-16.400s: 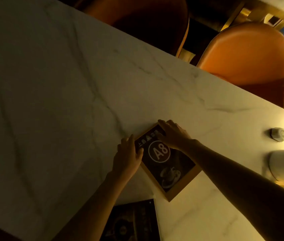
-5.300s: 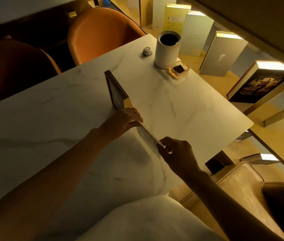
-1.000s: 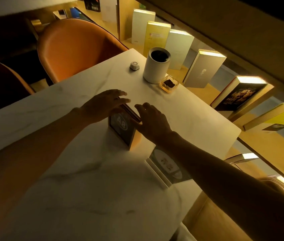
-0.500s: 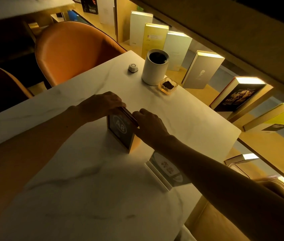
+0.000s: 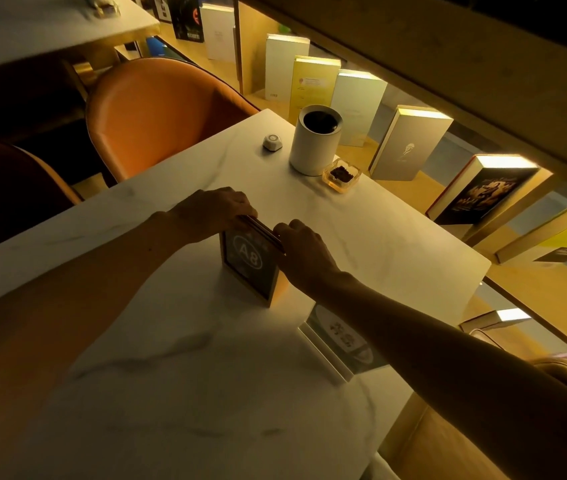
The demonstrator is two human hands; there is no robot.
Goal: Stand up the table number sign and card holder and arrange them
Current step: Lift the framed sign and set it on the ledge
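The table number sign (image 5: 246, 264), a wood-framed dark panel marked "A8", stands upright in the middle of the white marble table (image 5: 178, 368). My left hand (image 5: 214, 211) grips the far end of its top edge and my right hand (image 5: 301, 249) grips the near end. The card holder (image 5: 339, 344), a clear stand with a printed card, stands near the table's right edge, partly hidden under my right forearm.
A white cylindrical container (image 5: 315, 140), a small white call button (image 5: 272, 142) and an amber glass dish (image 5: 341, 174) sit at the far corner. An orange chair (image 5: 157, 116) stands beyond the table. Books (image 5: 410, 143) line the lit shelf on the right.
Over the last second both hands closed down onto the sign's top edge; the sign stayed upright in about the same spot. The card holder has not moved.
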